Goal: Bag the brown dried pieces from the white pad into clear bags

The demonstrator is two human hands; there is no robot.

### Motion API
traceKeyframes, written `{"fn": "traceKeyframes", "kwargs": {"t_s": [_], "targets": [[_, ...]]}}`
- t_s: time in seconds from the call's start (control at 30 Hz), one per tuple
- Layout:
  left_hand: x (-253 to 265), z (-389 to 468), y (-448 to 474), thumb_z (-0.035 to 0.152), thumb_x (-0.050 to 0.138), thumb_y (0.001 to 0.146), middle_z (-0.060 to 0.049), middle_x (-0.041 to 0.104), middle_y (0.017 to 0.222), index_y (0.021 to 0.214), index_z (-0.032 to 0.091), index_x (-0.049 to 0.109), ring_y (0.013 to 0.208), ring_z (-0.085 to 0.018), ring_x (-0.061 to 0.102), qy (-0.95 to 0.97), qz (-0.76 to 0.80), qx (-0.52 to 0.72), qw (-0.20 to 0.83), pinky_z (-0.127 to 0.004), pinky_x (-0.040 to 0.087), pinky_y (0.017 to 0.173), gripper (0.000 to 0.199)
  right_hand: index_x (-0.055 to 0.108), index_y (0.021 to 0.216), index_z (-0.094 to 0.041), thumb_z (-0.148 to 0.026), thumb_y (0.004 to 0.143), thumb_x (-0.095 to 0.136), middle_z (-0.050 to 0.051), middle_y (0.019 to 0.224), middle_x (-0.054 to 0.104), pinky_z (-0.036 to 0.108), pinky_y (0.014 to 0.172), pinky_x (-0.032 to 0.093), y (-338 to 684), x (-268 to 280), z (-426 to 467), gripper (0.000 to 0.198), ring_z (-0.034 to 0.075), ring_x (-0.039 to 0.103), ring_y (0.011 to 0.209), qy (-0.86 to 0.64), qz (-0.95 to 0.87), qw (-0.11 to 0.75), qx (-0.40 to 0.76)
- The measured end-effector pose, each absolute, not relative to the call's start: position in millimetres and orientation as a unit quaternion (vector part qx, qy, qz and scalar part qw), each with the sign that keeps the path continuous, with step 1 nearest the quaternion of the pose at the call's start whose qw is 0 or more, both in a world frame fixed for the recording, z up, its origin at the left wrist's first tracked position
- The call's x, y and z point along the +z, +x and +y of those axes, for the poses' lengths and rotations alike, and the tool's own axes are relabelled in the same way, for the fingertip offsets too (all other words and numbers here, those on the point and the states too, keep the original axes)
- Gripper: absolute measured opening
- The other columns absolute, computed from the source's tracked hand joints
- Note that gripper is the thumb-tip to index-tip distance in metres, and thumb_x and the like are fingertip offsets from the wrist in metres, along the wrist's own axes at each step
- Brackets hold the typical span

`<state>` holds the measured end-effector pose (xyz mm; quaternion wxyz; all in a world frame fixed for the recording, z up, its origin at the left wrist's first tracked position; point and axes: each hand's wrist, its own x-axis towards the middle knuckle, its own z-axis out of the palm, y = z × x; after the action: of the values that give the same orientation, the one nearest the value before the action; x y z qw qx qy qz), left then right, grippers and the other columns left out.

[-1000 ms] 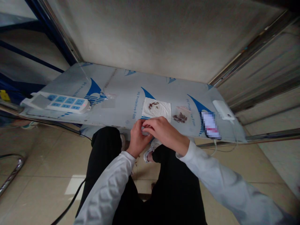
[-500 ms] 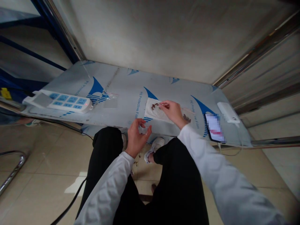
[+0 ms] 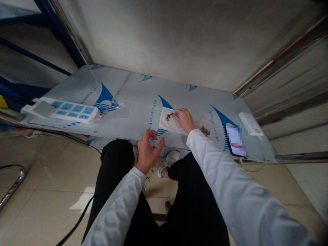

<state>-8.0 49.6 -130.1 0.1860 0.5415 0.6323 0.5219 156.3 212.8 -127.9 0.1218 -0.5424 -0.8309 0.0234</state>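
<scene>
While the person sits with knees in black trousers (image 3: pixel 115 164) up at the table edge, left hand (image 3: pixel 148 153) hangs just off that edge, thumb and fingers curled with a gap between, a clear plastic piece (image 3: pixel 155 142) held across it; exact shape too small to tell. Right hand (image 3: pixel 186 119) reaches over a white cloth (image 3: pixel 167 125), thumb and fingertips nearly together at the small brown pieces (image 3: pixel 168 117); cannot tell if one is pinched. Brown pieces sit in a loose cluster on the cloth, toward its far side, just left of the fingertips. Clear bag (image 3: pixel 205 130) with more dark pieces lies right of the cloth, partly behind the right wrist. Further right: phone (image 3: pixel 234 140), screen pixelated, cable at its near end; white charger-like box (image 3: pixel 249 123) just beyond. Left end of table (image 3: pixel 138 92): white power strip (image 3: pixel 70 111) with blue sockets, flat clear packet (image 3: pixel 121 111) near it. Pale wall (image 3: pixel 179 44) at back.
</scene>
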Motion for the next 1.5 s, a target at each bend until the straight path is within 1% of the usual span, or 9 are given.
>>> {"fn": "traceKeyframes", "kwargs": {"t_s": [0.3, 0.53, 0.8, 0.87, 1.0, 1.03, 1.13, 1.23, 1.5], "targets": [[-126.4, 49.9, -12.2, 0.028, 0.067, 0.073, 0.004, 0.058, 0.072, 0.088, 0.020, 0.054, 0.066, -0.012, 0.058, 0.530, 0.636, 0.531, 0.178, -0.026, 0.046, 0.069, 0.021, 0.068, 0.104, -0.012, -0.016, 0.089, 0.054, 0.012, 0.098, 0.069, 0.029, 0.086, 0.041, 158.9, -135.8, 225.8, 0.021, 0.021, 0.059, 0.094, -0.497, -0.856, 0.141, 0.024], [-128.7, 51.2, -13.2, 0.029, 0.066, 0.074, 0.003, 0.057, 0.072, 0.088, 0.020, 0.053, 0.067, -0.013, 0.058, 0.531, 0.633, 0.535, 0.180, -0.027, 0.046, 0.070, 0.021, 0.072, 0.100, -0.013, -0.016, 0.092, 0.051, 0.013, 0.103, 0.068, 0.026, 0.087, 0.040, 151.6, -117.8, 239.5, 0.023, 0.019, 0.060, 0.098, -0.440, -0.897, -0.005, 0.037], [-127.8, 49.4, -14.4, 0.029, 0.066, 0.074, 0.003, 0.058, 0.072, 0.089, 0.020, 0.053, 0.067, -0.013, 0.059, 0.539, 0.626, 0.534, 0.179, -0.027, 0.046, 0.070, 0.022, 0.075, 0.091, -0.010, -0.008, 0.084, 0.057, 0.018, 0.096, 0.072, 0.029, 0.080, 0.046, 133.2, -102.9, 248.9, 0.019, 0.024, 0.067, 0.089, -0.484, -0.874, -0.033, 0.042], [-127.9, 49.5, -14.8, 0.028, 0.067, 0.073, 0.003, 0.058, 0.073, 0.089, 0.020, 0.053, 0.067, -0.013, 0.059, 0.538, 0.629, 0.532, 0.179, -0.027, 0.046, 0.070, 0.022, 0.074, 0.096, -0.011, -0.010, 0.085, 0.056, 0.015, 0.097, 0.073, 0.029, 0.081, 0.047, 132.3, -92.5, 237.7, 0.022, 0.022, 0.068, 0.088, -0.490, -0.870, 0.007, 0.053], [-125.5, 49.8, -12.7, 0.028, 0.068, 0.072, 0.002, 0.059, 0.075, 0.089, 0.020, 0.053, 0.070, -0.015, 0.060, 0.553, 0.621, 0.525, 0.180, -0.027, 0.046, 0.069, 0.024, 0.073, 0.099, -0.017, -0.022, 0.084, 0.060, 0.006, 0.087, 0.075, 0.028, 0.075, 0.052, 130.1, -57.2, 174.7, 0.021, 0.017, 0.068, 0.077, -0.468, -0.830, 0.238, 0.185], [-124.5, 49.5, -11.5, 0.028, 0.068, 0.071, 0.001, 0.060, 0.076, 0.089, 0.021, 0.052, 0.071, -0.015, 0.060, 0.559, 0.616, 0.525, 0.180, -0.027, 0.046, 0.069, 0.025, 0.074, 0.098, -0.018, -0.024, 0.083, 0.062, 0.004, 0.085, 0.075, 0.028, 0.073, 0.053, 128.4, -47.9, 154.0, 0.020, 0.017, 0.068, 0.075, -0.450, -0.824, 0.258, 0.229], [-122.1, 46.5, -7.2, 0.023, 0.067, 0.068, 0.000, 0.062, 0.080, 0.090, 0.021, 0.051, 0.074, -0.016, 0.061, 0.571, 0.597, 0.532, 0.187, -0.028, 0.047, 0.070, 0.027, 0.074, 0.087, -0.020, -0.020, 0.081, 0.064, 0.001, 0.077, 0.074, 0.026, 0.068, 0.052, 120.3, -28.2, 100.8, 0.012, 0.014, 0.068, 0.068, -0.397, -0.843, 0.187, 0.310], [-121.2, 40.5, -3.1, 0.019, 0.065, 0.065, 0.000, 0.063, 0.082, 0.090, 0.021, 0.050, 0.075, -0.017, 0.061, 0.583, 0.581, 0.532, 0.202, -0.028, 0.047, 0.068, 0.029, 0.073, 0.082, -0.020, -0.015, 0.081, 0.065, 0.002, 0.076, 0.073, 0.027, 0.069, 0.050, 111.3, -24.6, 74.3, 0.009, 0.016, 0.067, 0.070, -0.397, -0.869, 0.107, 0.274], [-118.0, 25.0, 4.0, 0.014, 0.058, 0.064, 0.000, 0.060, 0.083, 0.090, 0.020, 0.048, 0.076, -0.016, 0.061, 0.564, 0.574, 0.564, 0.185, -0.027, 0.047, 0.068, 0.028, 0.065, 0.101, -0.018, -0.025, 0.091, 0.056, 0.007, 0.089, 0.070, 0.030, 0.071, 0.048, 113.4, -30.0, 52.0, 0.015, 0.020, 0.065, 0.082, -0.389, -0.902, 0.100, 0.160]]}}
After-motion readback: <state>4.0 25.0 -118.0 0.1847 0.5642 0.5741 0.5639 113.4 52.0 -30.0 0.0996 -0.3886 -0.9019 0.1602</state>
